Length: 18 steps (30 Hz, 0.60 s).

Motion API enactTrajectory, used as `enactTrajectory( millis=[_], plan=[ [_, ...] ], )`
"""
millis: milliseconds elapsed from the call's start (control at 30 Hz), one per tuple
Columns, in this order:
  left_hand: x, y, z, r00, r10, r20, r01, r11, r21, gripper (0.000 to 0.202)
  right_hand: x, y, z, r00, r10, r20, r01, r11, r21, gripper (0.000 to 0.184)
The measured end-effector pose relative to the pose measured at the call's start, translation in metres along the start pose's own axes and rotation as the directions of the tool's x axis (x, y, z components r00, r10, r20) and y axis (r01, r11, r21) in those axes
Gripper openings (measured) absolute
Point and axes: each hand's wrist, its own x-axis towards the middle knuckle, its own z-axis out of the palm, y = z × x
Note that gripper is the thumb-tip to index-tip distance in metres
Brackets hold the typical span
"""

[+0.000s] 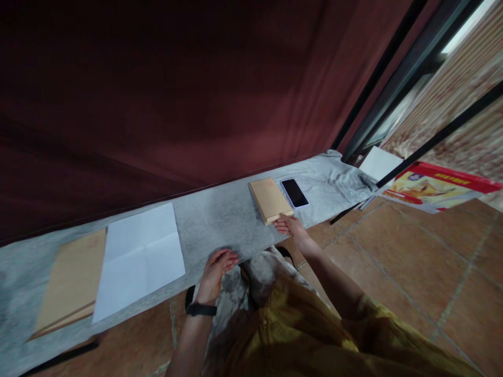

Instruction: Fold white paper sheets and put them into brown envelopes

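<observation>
My right hand [290, 226] is at the near end of a small stack of brown envelopes [271, 199]. The thumb lies on the top envelope and the fingers are by the near edge, partly below it. The stack rests on a narrow cloth-covered bench. A dark-screened phone [295, 193] lies just right of the stack. My left hand [218, 264], with a black band on the wrist, hovers at the bench's front edge. Its fingers are loosely extended and hold nothing. Farther left, a creased white sheet of paper [139, 256] partly covers larger brown envelopes [74, 277].
A grey cloth [214, 220] covers the bench and bunches up at its right end. Behind hangs a dark red curtain [196, 104]. Black metal bars [440, 133] stand at right, near a red and yellow printed board [436, 186]. The floor has brown tiles [416, 262].
</observation>
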Motion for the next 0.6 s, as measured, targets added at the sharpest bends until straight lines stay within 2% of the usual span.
enactTrajectory(
  millis=[467,600],
  plan=[
    [-0.0017,0.0018,0.002,1.0,0.001,-0.002,-0.001,0.999,0.046,0.043,0.005,0.0026,-0.0003,1.0,0.01,-0.009,-0.01,1.0,-0.018,0.029],
    [-0.0013,0.001,0.0033,0.998,0.066,-0.001,-0.065,0.986,0.154,0.042,0.0074,0.0044,-0.0005,1.0,0.007,-0.005,-0.008,1.0,-0.015,0.029]
  ],
)
